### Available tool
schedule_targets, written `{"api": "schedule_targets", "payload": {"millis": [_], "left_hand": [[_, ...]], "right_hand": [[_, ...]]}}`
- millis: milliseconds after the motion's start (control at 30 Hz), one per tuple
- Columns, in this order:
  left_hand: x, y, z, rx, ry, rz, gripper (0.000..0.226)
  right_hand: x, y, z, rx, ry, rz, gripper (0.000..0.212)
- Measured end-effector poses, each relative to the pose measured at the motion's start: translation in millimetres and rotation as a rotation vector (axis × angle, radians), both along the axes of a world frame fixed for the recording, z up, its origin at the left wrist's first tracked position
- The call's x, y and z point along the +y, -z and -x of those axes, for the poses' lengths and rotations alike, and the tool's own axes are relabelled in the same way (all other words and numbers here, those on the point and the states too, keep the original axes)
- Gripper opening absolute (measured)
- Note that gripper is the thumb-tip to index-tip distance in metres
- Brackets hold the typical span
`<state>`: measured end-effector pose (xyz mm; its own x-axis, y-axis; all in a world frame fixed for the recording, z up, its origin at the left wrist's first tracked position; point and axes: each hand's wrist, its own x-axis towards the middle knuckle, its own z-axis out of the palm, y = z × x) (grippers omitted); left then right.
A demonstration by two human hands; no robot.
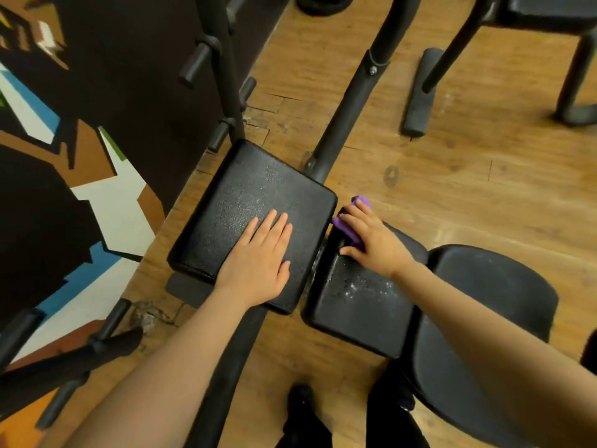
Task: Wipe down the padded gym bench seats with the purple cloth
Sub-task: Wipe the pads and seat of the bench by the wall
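Note:
Two black padded seats sit side by side. My left hand (258, 257) lies flat with straight fingers on the near right part of the left square pad (239, 195). My right hand (371, 240) presses the purple cloth (350, 221) onto the far end of the middle pad (355, 305), fingers curled over the cloth. White specks show on that pad's surface just below my hand. A rounder black seat (484, 318) adjoins it on the right, partly under my right forearm.
Black steel frame tubes (349, 108) run across the wooden floor (468, 189) beyond the pads. A foam roller (420, 95) lies at the back right, another bench (549, 11) top right. A painted wall and peg rack (206, 59) stand left. My shoes (300, 399) are below.

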<state>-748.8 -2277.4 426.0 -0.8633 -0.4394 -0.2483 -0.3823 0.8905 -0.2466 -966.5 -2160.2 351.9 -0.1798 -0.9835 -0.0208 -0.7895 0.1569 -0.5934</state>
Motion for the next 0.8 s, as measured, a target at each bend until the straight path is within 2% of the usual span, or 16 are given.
{"api": "schedule_targets", "payload": {"millis": [67,167,333,400,700,800], "left_hand": [[-0.8,-0.5,1.2,-0.003,0.008,0.004,0.067],[-1.4,1.9,2.1,-0.003,0.009,-0.006,0.067],[-1.1,5.3,1.3,0.005,0.021,0.015,0.067],[-0.9,6.7,0.0,0.015,0.032,0.019,0.068],[0.6,9.8,-3.9,0.032,0.076,0.074,0.067],[0.3,11.3,-4.3,0.081,0.097,0.063,0.066]], "right_hand": [[0.0,-0.5,-14.8,0.001,-0.035,0.058,0.051],[11.1,8.2,-45.5,0.038,-0.251,0.115,0.034],[40.7,6.6,-83.5,0.139,-0.408,0.131,0.039],[44.9,3.5,-89.4,0.203,-0.409,0.122,0.041],[62.3,10.8,-127.3,0.233,-0.354,0.066,0.043],[67.6,8.4,-128.1,0.131,-0.325,0.122,0.039]]}}
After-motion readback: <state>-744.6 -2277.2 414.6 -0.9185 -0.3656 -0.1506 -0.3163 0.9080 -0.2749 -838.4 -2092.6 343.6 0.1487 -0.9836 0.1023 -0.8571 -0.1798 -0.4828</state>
